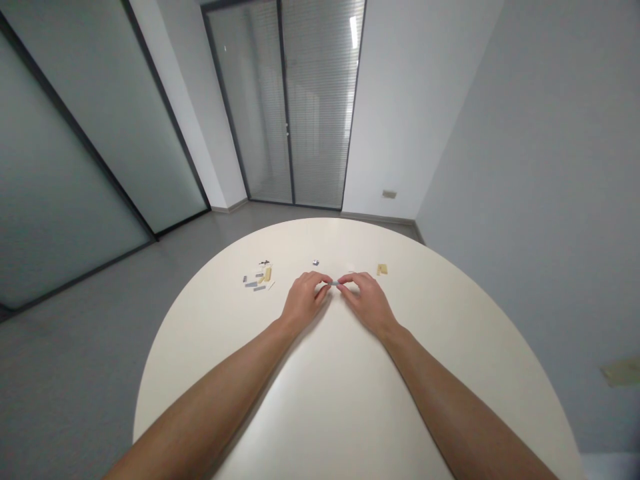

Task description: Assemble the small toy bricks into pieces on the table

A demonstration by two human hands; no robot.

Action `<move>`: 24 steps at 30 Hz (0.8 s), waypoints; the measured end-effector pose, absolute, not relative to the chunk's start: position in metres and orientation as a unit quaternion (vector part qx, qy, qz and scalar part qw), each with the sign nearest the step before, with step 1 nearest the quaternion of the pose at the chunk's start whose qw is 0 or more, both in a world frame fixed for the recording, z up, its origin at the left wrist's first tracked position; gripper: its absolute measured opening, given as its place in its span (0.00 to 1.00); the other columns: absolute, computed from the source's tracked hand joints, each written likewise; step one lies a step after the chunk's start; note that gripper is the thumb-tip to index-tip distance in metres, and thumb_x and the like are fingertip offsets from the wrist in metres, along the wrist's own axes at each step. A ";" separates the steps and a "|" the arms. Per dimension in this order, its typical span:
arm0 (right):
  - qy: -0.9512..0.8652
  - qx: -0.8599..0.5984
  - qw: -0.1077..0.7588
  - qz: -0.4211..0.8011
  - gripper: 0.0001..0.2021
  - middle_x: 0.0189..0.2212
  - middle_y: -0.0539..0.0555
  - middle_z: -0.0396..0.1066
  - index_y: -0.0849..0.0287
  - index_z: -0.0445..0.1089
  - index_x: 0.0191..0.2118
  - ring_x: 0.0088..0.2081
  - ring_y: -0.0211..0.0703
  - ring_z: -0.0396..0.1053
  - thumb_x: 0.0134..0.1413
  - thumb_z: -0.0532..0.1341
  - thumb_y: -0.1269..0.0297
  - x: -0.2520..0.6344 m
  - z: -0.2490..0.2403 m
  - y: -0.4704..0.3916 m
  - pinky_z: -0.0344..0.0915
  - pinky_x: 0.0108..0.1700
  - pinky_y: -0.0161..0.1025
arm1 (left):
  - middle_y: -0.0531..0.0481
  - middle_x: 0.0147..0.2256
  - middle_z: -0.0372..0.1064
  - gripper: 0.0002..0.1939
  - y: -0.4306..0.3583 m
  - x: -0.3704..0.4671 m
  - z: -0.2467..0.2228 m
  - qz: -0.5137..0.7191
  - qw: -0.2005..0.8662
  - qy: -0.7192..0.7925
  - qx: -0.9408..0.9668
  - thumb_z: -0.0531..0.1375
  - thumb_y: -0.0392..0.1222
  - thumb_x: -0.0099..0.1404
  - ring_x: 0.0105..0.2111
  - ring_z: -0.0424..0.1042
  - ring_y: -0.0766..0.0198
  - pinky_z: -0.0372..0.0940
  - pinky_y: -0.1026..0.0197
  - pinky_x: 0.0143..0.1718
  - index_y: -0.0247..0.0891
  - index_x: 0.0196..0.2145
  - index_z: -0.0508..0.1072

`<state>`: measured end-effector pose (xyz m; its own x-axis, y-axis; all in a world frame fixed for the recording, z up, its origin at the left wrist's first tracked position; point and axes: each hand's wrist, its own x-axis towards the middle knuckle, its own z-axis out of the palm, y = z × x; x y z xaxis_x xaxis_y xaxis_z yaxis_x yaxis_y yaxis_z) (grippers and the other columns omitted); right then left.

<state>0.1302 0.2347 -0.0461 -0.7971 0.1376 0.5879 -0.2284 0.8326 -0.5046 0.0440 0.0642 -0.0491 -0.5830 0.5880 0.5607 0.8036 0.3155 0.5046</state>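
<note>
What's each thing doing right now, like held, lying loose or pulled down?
Left hand: pinching the gray piece
Right hand: pinching its other end
Gray piece: held between both hands
Scattered pieces: lying loose, left of the hands
Yellow pieces: lying unheld; joined or not, I can't tell
Blinds: lowered

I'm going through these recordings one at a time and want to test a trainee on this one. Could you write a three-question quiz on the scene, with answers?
1. True or false: The left hand and the right hand both hold the small gray piece in their fingers.

2. Where does the largest cluster of parts lie?
A) Between the forearms
B) To the left of the left hand
C) To the right of the right hand

3. Fill in the color: The rightmost part on the table is ____.

Key: 1. True; 2. B; 3. Yellow
</note>
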 end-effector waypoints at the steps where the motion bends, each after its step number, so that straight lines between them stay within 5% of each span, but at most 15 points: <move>1: -0.903 0.025 0.317 0.287 0.04 0.41 0.53 0.77 0.52 0.73 0.42 0.47 0.51 0.70 0.62 0.62 0.63 0.130 -0.046 0.235 0.64 0.52 0.50 | 0.49 0.41 0.76 0.07 0.064 0.044 -0.049 -0.393 0.136 -0.801 -0.431 0.58 0.35 0.68 0.45 0.72 0.57 0.65 0.53 0.49 0.41 0.42 0.74; 24: -0.904 0.029 0.320 0.284 0.05 0.42 0.54 0.77 0.52 0.73 0.42 0.47 0.51 0.70 0.61 0.61 0.64 0.134 -0.040 0.231 0.65 0.52 0.51 | 0.50 0.40 0.76 0.07 0.062 0.050 -0.044 -0.393 0.123 -0.815 -0.407 0.59 0.36 0.66 0.44 0.72 0.57 0.65 0.53 0.48 0.41 0.41 0.74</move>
